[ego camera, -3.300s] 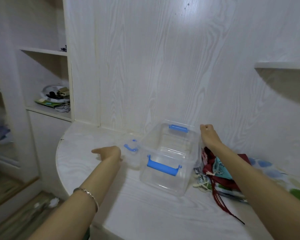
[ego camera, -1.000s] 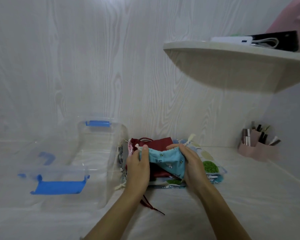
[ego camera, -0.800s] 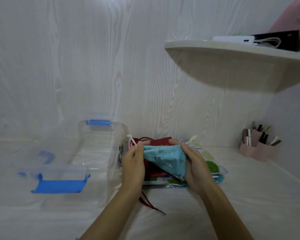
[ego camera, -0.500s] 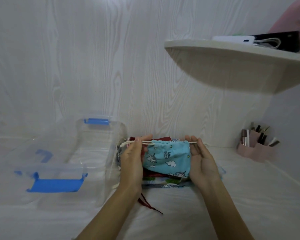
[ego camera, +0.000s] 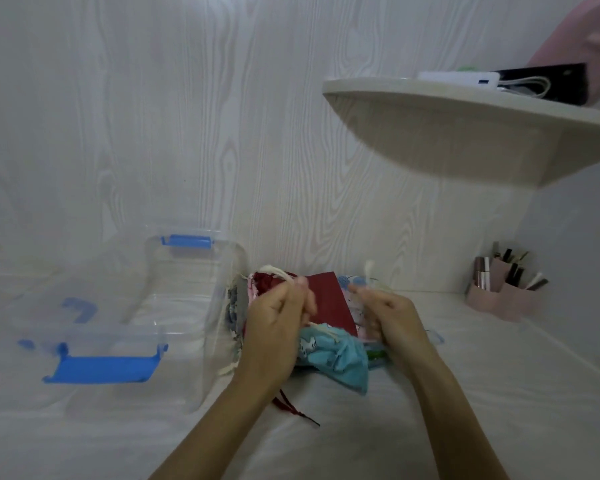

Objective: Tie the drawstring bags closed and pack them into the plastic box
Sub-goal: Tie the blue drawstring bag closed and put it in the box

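Both hands work over a pile of fabric bags mid-counter, close to the back edge by the wall. L hand has fingers curled w/ the tips pinching a cream cord. R hand is curled too, the cord's other end sticking up at its fingertips. Motion blur hides the exact grip on both sides.

The blue unicorn-print bag sits bunched btwn the two wrists on the pile's front side. Can't tell if it hangs from the cord or rests on the counter. A dark red string trails from the pile toward the front edge.

The clear plastic box w/ blue handles stands open, just left of the pile, touching or nearly so. A pink organizer stands at the back right corner, and a wall shelf juts out above it.
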